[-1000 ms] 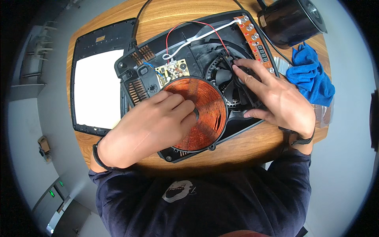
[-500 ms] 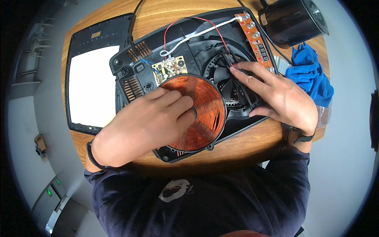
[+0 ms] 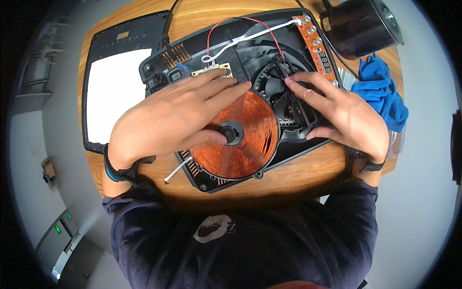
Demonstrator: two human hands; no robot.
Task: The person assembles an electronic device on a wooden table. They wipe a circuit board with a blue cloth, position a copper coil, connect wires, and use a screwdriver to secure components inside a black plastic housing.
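Observation:
An opened induction cooker's black base (image 3: 204, 187) lies tilted on the table. Over its copper coil (image 3: 245, 151) my left hand (image 3: 178, 108) spreads, thumb beside the coil's dark centre piece (image 3: 228, 135) and fingertips at the far rim. That hand partly covers the yellow circuit board (image 3: 225, 69). My right hand (image 3: 341, 108) rests on the black fan frame (image 3: 301, 106), its index fingertip at the far end near a red wire (image 3: 276, 41) and its thumb at the near end. Its fingers are apart, and the palm hides part of the base.
The cooker's top panel (image 3: 115, 96), showing a white face, lies to the left. An orange control board (image 3: 317, 53) sits at the base's right side. Beyond it are a black pot (image 3: 361, 29) and a blue cloth (image 3: 380, 91). A white lead (image 3: 175, 172) sticks out over the wooden table (image 3: 159, 185).
My left hand has left the coil's centre, moved farther away and opened out, uncovering the centre piece and the white lead. The right hand keeps its place on the fan frame.

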